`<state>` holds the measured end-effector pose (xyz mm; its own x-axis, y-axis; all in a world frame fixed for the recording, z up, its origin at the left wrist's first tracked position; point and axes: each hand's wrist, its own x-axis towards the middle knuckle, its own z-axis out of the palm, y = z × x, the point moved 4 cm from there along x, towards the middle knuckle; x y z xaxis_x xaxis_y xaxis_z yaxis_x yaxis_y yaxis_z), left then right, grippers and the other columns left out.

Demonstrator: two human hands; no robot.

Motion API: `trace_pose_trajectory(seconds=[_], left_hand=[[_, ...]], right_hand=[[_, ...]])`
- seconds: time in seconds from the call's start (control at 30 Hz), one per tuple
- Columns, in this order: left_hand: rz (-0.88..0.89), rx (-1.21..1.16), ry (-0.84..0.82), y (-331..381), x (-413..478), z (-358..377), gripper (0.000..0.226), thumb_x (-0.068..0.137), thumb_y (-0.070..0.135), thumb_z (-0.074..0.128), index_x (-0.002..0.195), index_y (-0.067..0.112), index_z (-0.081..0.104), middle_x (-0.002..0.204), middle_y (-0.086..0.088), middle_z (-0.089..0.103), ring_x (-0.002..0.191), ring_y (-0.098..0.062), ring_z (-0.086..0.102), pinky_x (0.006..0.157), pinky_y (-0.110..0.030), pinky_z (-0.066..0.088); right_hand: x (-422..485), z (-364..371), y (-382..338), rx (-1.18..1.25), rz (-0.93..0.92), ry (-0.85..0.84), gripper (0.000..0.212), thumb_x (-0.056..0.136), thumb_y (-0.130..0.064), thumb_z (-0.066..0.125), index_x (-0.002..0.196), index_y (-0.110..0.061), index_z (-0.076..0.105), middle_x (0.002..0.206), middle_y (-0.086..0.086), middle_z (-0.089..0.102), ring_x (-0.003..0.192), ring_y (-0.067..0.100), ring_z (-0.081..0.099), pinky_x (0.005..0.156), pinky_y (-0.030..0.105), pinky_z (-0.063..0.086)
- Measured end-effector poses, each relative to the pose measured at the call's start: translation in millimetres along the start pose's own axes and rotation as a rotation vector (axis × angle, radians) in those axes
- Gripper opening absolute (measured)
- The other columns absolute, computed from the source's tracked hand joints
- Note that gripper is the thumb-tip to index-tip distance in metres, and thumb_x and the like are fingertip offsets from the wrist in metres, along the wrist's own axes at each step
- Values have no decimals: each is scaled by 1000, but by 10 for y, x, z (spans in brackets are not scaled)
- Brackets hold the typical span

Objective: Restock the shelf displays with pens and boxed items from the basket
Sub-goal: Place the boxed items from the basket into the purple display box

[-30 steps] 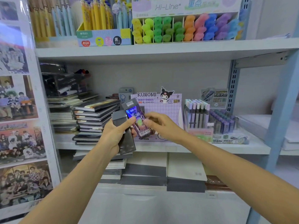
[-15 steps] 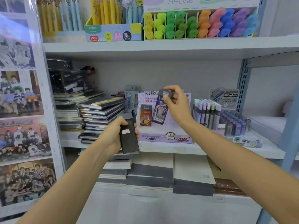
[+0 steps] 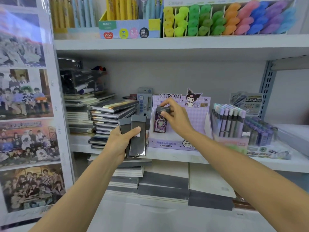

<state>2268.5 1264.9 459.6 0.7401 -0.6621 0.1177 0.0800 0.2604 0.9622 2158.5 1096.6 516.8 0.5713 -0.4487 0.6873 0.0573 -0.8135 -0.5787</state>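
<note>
Though blurred leftward, white shelf point(image 3: 167, 155), probably photo posters point(image 3: 25, 97) beside it.

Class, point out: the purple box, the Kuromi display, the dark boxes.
purple box point(image 3: 159, 125): head view, printed front face.
Kuromi display point(image 3: 200, 118): head view, checked back panel.
dark boxes point(image 3: 138, 144): head view, front box's glossy face.

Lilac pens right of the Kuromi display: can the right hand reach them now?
Probably: the right hand sits close beside the lilac pens with nothing between, but it pinches the purple box.
</note>
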Motion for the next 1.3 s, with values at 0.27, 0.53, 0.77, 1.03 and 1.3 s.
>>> trace_pose_trajectory(seconds=[0.27,0.53,0.77,1.03,1.3], left_hand=[[-64,8,-14,-156,23,-39,31,87,14,70,116,8,63,106,-18,72,95,-35,70,69,-45,61],[-53,-1,-23,-163,29,-55,18,86,12,71,103,13,65,93,-10,76,71,-21,73,54,-34,60],[-69,-8,-38,-171,32,-56,32,86,14,71,117,10,62,102,-15,74,84,-26,73,55,-35,58],[-30,26,-19,-102,-27,16,26,84,12,72,109,7,67,97,-14,75,77,-25,72,66,-41,60],[72,48,-85,-22,-168,301,22,82,10,75,103,11,67,95,-12,75,79,-22,73,62,-35,60]], right_hand=[[191,-19,-62,-41,-7,-171,22,90,-2,62,89,-20,51,102,7,67,88,23,67,80,38,56],[162,4,74,-24,36,-80,12,91,-1,60,99,-9,56,80,-3,63,68,13,59,64,28,48],[32,148,19,-244,-132,-40,21,92,-11,62,112,-12,65,105,2,53,91,14,53,81,24,45],[-39,-12,51,-364,-44,-58,39,94,-26,60,133,-23,58,120,6,41,115,21,39,102,31,35],[-308,50,-231,403,287,-228,9,88,-22,70,96,-18,69,69,-2,62,40,6,42,40,18,33]])
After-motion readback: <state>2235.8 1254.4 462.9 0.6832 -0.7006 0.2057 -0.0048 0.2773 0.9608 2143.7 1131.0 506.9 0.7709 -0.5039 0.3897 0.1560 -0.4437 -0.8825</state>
